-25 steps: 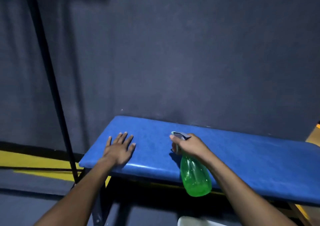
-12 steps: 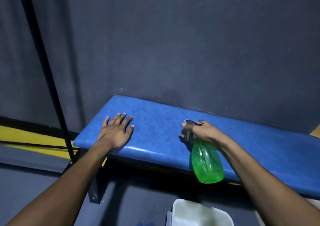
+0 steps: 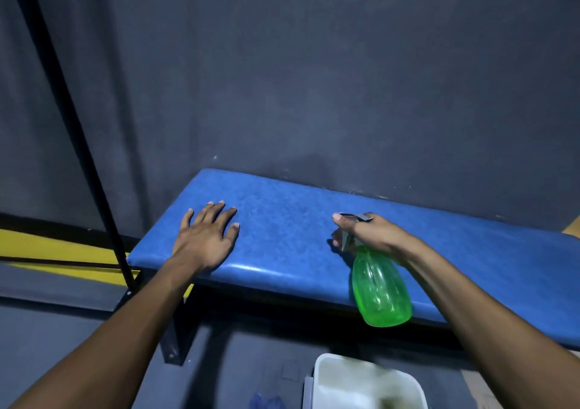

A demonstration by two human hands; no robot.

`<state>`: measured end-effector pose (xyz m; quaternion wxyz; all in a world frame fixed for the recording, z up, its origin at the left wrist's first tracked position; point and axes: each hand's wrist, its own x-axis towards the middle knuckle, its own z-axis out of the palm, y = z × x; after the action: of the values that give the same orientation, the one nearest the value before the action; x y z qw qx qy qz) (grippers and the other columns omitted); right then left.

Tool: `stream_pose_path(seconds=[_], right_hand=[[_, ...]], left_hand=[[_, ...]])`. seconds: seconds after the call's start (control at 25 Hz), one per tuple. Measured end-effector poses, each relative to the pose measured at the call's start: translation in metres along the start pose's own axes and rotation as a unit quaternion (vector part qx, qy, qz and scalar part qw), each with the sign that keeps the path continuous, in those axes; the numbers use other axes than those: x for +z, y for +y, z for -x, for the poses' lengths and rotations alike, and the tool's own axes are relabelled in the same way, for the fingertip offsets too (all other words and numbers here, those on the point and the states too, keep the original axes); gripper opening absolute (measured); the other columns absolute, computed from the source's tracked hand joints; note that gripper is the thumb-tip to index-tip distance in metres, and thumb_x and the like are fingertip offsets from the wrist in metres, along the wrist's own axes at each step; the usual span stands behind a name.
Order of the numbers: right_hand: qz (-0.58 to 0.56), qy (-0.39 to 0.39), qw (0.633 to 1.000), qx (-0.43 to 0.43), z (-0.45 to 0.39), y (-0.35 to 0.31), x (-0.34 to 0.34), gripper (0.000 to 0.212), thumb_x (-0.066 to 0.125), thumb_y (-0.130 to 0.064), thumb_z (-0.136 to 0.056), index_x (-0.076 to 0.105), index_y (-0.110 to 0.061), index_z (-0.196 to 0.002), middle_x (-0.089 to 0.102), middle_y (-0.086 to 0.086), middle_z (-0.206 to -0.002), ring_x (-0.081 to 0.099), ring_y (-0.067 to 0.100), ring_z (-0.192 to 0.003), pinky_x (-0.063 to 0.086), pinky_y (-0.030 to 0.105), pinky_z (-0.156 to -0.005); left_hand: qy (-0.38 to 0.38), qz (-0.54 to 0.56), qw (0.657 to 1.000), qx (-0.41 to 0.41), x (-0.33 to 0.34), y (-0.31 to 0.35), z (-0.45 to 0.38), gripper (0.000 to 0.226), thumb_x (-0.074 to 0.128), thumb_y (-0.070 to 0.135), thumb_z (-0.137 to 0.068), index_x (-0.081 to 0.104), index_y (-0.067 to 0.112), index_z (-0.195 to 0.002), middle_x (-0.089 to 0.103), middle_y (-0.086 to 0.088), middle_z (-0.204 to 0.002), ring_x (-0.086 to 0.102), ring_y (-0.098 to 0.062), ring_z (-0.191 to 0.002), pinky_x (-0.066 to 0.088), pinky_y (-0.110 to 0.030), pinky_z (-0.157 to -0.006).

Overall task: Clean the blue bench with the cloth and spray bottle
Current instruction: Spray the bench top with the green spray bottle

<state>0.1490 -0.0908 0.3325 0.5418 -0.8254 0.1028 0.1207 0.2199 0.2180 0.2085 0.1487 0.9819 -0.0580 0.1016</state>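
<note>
Both hands are seen over the blue worktop point(image 3: 314, 236). Left hand point(image 3: 205, 239) is laid flat on the padded surface near its left end, fingers straight and spread, nothing held. Right hand point(image 3: 370, 234) is wrapped around the neck of the green spray bottle point(image 3: 381, 289), index finger extended along the grey spray head; the bottle body is hung below the hand, over the worktop's front edge, nozzle pointed left toward the left hand.

The trigger is largely hidden by the fingers, so whether it is squeezed cannot be told. No cloth can be made out. A white tub point(image 3: 364, 383) on the floor is cut off by the lower frame edge; its contents are blurred. The worktop's right end is cut off by the frame.

The worktop is set against a dark grey wall point(image 3: 314, 79). A black slanted bar point(image 3: 72, 132) is seen at left, with a yellow floor stripe point(image 3: 47, 245) behind it.

Compared with half a second ago, both hands are placed as before; more of the white tub is brought into view.
</note>
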Motion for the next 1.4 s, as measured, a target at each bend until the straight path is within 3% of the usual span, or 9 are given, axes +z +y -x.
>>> stream_pose_path(seconds=[0.08, 0.28, 0.44, 0.56, 0.72, 0.84, 1.04, 1.2, 1.4], right_hand=[[-0.063, 0.014, 0.998, 0.007, -0.004, 0.004, -0.002, 0.049, 0.063, -0.049, -0.092, 0.062, 0.000, -0.085, 0.063, 0.022, -0.072, 0.060, 0.029, -0.064, 0.053, 0.042, -0.066], [0.077, 0.085, 0.993, 0.024, -0.002, 0.031, -0.049, 0.068, 0.056, -0.077, -0.075, 0.063, -0.009, -0.074, 0.068, 0.017, -0.063, 0.065, 0.030, -0.057, 0.055, 0.042, -0.066], [-0.045, 0.088, 0.994, 0.056, 0.020, 0.042, -0.094, 0.026, 0.062, -0.025, -0.097, 0.060, 0.000, -0.103, 0.063, 0.022, -0.079, 0.066, 0.021, -0.051, 0.055, 0.027, -0.047], [-0.032, 0.130, 0.990, 0.036, 0.016, 0.050, -0.103, 0.012, 0.065, -0.005, -0.092, 0.065, 0.002, -0.102, 0.065, 0.022, -0.087, 0.069, 0.025, -0.065, 0.061, 0.027, -0.055], [0.133, 0.189, 0.971, 0.065, 0.005, 0.061, -0.114, 0.046, 0.059, -0.046, -0.094, 0.066, -0.005, -0.074, 0.067, 0.007, -0.056, 0.059, 0.013, -0.040, 0.045, 0.019, -0.045], [0.199, 0.235, 0.950, 0.062, 0.002, 0.065, -0.130, 0.059, 0.057, -0.057, -0.090, 0.073, -0.005, -0.067, 0.074, 0.005, -0.059, 0.067, 0.016, -0.053, 0.047, 0.027, -0.059], [0.096, 0.144, 0.985, -0.017, 0.001, 0.056, -0.104, 0.031, 0.067, -0.025, -0.093, 0.070, 0.004, -0.082, 0.069, 0.021, -0.079, 0.063, 0.024, -0.075, 0.059, 0.035, -0.071], [0.123, 0.098, 0.987, -0.034, 0.006, 0.028, -0.036, 0.061, 0.057, -0.057, -0.092, 0.073, 0.000, -0.076, 0.073, 0.017, -0.068, 0.066, 0.018, -0.056, 0.052, 0.020, -0.053], [0.117, 0.030, 0.992, -0.035, -0.004, 0.011, 0.024, 0.060, 0.062, -0.063, -0.084, 0.066, -0.007, -0.064, 0.071, 0.008, -0.062, 0.067, 0.022, -0.054, 0.059, 0.039, -0.065]], left_hand=[[0.001, 0.003, 1.000, 0.000, -0.001, 0.001, 0.001, 0.059, 0.015, 0.057, -0.098, 0.027, 0.040, -0.153, 0.019, 0.012, -0.166, 0.006, -0.006, -0.153, -0.001, -0.045, -0.124], [0.009, 0.001, 1.000, 0.004, 0.000, 0.000, 0.001, 0.060, 0.014, 0.058, -0.098, 0.027, 0.040, -0.153, 0.019, 0.012, -0.165, 0.006, -0.006, -0.153, -0.001, -0.045, -0.124], [0.018, -0.012, 1.000, 0.005, 0.004, -0.002, 0.000, 0.060, 0.013, 0.059, -0.096, 0.028, 0.041, -0.151, 0.022, 0.012, -0.165, 0.009, -0.007, -0.153, 0.002, -0.045, -0.123], [0.019, -0.018, 1.000, 0.004, 0.006, -0.003, -0.002, 0.060, 0.013, 0.059, -0.096, 0.028, 0.041, -0.151, 0.022, 0.012, -0.165, 0.010, -0.007, -0.153, 0.002, -0.045, -0.123], [0.019, -0.020, 1.000, 0.007, 0.004, -0.002, -0.001, 0.060, 0.013, 0.059, -0.096, 0.028, 0.041, -0.151, 0.022, 0.012, -0.164, 0.010, -0.007, -0.153, 0.002, -0.044, -0.123], [0.021, -0.020, 1.000, 0.006, 0.004, -0.002, 0.001, 0.059, 0.014, 0.059, -0.097, 0.029, 0.040, -0.151, 0.022, 0.012, -0.164, 0.010, -0.007, -0.153, 0.002, -0.044, -0.122], [0.021, -0.015, 1.000, 0.007, 0.004, -0.002, -0.001, 0.061, 0.013, 0.060, -0.096, 0.029, 0.041, -0.151, 0.023, 0.012, -0.164, 0.011, -0.007, -0.153, 0.002, -0.044, -0.122], [0.022, -0.011, 1.000, 0.007, 0.005, -0.003, -0.001, 0.060, 0.014, 0.060, -0.096, 0.029, 0.041, -0.151, 0.024, 0.012, -0.164, 0.010, -0.007, -0.153, 0.002, -0.044, -0.122], [0.025, -0.013, 1.000, 0.009, 0.006, -0.004, -0.002, 0.060, 0.015, 0.059, -0.096, 0.030, 0.040, -0.150, 0.025, 0.012, -0.164, 0.012, -0.007, -0.152, 0.002, -0.044, -0.122]])
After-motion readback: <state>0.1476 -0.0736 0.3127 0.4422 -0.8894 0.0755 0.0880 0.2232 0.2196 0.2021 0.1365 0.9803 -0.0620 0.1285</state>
